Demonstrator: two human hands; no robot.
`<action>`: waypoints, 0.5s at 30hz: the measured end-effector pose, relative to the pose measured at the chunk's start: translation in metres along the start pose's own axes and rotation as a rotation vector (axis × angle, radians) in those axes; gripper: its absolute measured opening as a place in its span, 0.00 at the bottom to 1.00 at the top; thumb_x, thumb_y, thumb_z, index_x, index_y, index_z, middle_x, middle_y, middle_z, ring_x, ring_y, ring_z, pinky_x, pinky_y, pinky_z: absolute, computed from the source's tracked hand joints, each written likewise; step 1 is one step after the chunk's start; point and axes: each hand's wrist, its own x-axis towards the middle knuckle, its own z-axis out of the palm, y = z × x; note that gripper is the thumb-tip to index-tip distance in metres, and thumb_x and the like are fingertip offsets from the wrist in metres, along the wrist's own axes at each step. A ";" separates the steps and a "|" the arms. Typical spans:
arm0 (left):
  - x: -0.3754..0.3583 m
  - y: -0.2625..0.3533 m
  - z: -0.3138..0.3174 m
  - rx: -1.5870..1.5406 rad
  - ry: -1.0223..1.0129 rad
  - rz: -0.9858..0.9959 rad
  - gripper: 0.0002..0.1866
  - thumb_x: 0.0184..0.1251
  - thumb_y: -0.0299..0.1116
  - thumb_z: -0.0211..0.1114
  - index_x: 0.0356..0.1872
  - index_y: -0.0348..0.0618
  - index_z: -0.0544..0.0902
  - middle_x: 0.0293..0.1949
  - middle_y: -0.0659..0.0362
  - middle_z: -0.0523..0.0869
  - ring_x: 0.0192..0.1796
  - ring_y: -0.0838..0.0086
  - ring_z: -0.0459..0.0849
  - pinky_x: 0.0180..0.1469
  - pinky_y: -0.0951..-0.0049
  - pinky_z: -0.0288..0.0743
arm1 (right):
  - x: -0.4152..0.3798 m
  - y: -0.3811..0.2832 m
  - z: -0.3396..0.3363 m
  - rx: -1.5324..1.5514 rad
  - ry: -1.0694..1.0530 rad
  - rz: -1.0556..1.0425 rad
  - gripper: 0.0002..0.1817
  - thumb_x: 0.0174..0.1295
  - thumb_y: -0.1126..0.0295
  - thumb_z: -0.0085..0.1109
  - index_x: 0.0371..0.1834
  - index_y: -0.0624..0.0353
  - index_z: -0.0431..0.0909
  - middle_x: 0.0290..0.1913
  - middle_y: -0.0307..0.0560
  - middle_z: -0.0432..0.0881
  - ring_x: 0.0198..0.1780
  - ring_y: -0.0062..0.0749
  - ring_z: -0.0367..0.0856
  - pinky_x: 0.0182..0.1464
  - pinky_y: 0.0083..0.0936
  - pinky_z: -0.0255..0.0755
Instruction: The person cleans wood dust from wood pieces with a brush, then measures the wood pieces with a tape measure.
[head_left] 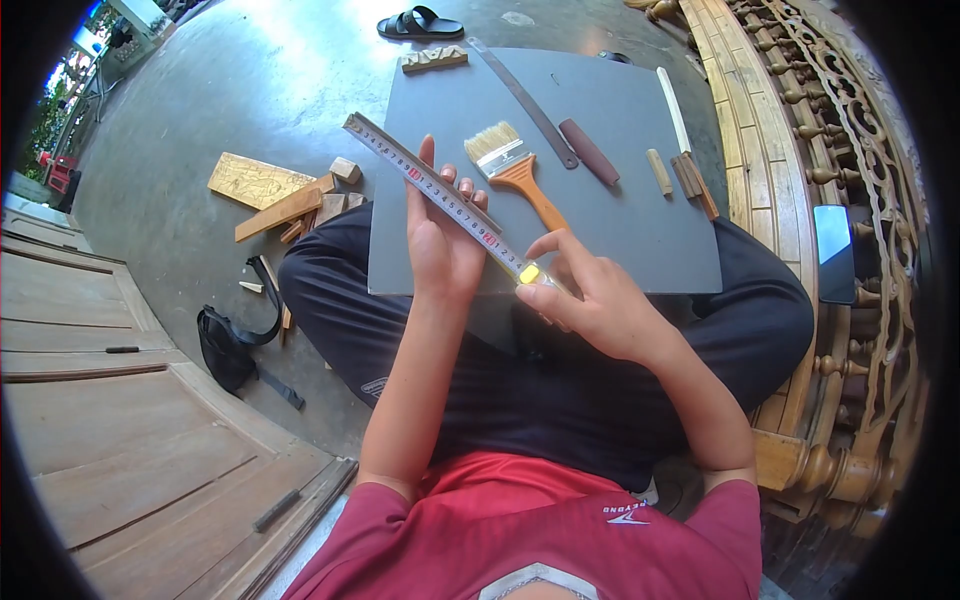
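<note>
A tape measure (440, 190) is drawn out diagonally over the grey board (620, 240), its blade running from upper left to its yellow-marked case. My left hand (447, 245) lies under the blade, palm up, supporting it and what looks like a thin strip along it, with the fingers around their edge. The case is gripped between the thumb and fingers of my right hand (585, 290). Just beyond my hands, a wide paintbrush (520, 178) with an orange handle rests on the board.
On the board lie a metal blade (525, 105), a dark red stick (590, 152), a carved block (434, 59) and small wooden sticks (659, 172). Wood pieces (260, 183) and a black bag (228, 350) are on the floor at left. A phone (834, 253) rests on the bench at right.
</note>
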 end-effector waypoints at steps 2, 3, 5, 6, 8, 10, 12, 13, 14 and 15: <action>-0.001 0.000 0.003 0.008 0.015 0.003 0.23 0.97 0.45 0.43 0.82 0.53 0.70 0.42 0.65 0.74 0.42 0.76 0.73 0.52 0.70 0.75 | 0.000 0.000 0.000 0.005 -0.004 0.002 0.40 0.72 0.34 0.61 0.66 0.62 0.75 0.30 0.50 0.83 0.34 0.43 0.86 0.40 0.39 0.75; -0.002 0.001 0.004 0.012 0.023 0.004 0.23 0.97 0.45 0.43 0.82 0.53 0.70 0.42 0.65 0.74 0.42 0.76 0.73 0.52 0.70 0.75 | 0.000 0.000 0.000 0.006 -0.006 0.003 0.40 0.72 0.34 0.61 0.66 0.62 0.75 0.30 0.50 0.83 0.34 0.43 0.86 0.40 0.39 0.75; -0.001 0.000 0.002 0.002 0.011 0.003 0.23 0.96 0.45 0.43 0.82 0.53 0.70 0.41 0.65 0.73 0.42 0.76 0.73 0.52 0.70 0.74 | 0.000 -0.001 0.000 0.008 -0.008 0.005 0.40 0.72 0.34 0.61 0.66 0.62 0.75 0.30 0.49 0.83 0.34 0.42 0.86 0.40 0.38 0.74; 0.000 0.000 0.001 -0.003 0.005 0.002 0.23 0.96 0.45 0.43 0.82 0.53 0.70 0.41 0.65 0.73 0.42 0.76 0.73 0.52 0.70 0.74 | 0.000 -0.001 -0.001 0.002 -0.011 0.009 0.40 0.72 0.34 0.61 0.66 0.62 0.75 0.30 0.49 0.83 0.33 0.42 0.86 0.40 0.38 0.74; 0.001 -0.001 -0.001 -0.006 0.003 0.004 0.23 0.96 0.45 0.44 0.82 0.53 0.70 0.41 0.65 0.73 0.42 0.76 0.73 0.51 0.70 0.74 | 0.000 -0.001 -0.001 -0.008 -0.018 0.018 0.40 0.72 0.34 0.61 0.66 0.62 0.75 0.30 0.49 0.82 0.33 0.42 0.85 0.40 0.38 0.74; 0.001 -0.001 0.000 -0.006 0.004 0.004 0.23 0.96 0.45 0.44 0.82 0.53 0.70 0.41 0.65 0.73 0.42 0.76 0.73 0.51 0.70 0.74 | 0.000 0.000 -0.001 -0.009 -0.016 0.016 0.40 0.72 0.34 0.61 0.66 0.62 0.75 0.29 0.48 0.82 0.33 0.42 0.85 0.40 0.38 0.74; 0.000 0.000 0.002 -0.005 0.009 0.003 0.23 0.96 0.45 0.44 0.82 0.53 0.70 0.41 0.65 0.73 0.42 0.76 0.73 0.51 0.71 0.74 | 0.000 0.000 -0.001 -0.018 -0.016 0.018 0.40 0.72 0.34 0.61 0.66 0.62 0.75 0.29 0.48 0.82 0.33 0.42 0.85 0.40 0.38 0.74; 0.000 0.000 0.002 -0.006 0.007 0.003 0.23 0.96 0.45 0.44 0.82 0.53 0.70 0.41 0.65 0.73 0.42 0.76 0.73 0.51 0.71 0.74 | 0.000 -0.002 -0.001 -0.026 -0.017 0.021 0.40 0.72 0.34 0.61 0.66 0.61 0.75 0.29 0.48 0.82 0.33 0.42 0.85 0.41 0.38 0.74; 0.000 0.000 0.002 -0.006 0.005 0.003 0.23 0.96 0.45 0.44 0.82 0.53 0.70 0.41 0.65 0.73 0.41 0.76 0.73 0.51 0.71 0.74 | 0.000 -0.003 -0.001 -0.034 -0.018 0.024 0.40 0.72 0.34 0.61 0.66 0.61 0.75 0.29 0.48 0.82 0.33 0.42 0.85 0.41 0.38 0.74; 0.000 0.000 0.002 -0.006 0.003 0.003 0.23 0.96 0.45 0.44 0.82 0.53 0.70 0.41 0.65 0.73 0.41 0.76 0.73 0.51 0.71 0.74 | -0.001 -0.004 -0.001 -0.026 -0.019 0.024 0.40 0.72 0.33 0.60 0.66 0.61 0.75 0.29 0.48 0.82 0.33 0.42 0.85 0.41 0.38 0.74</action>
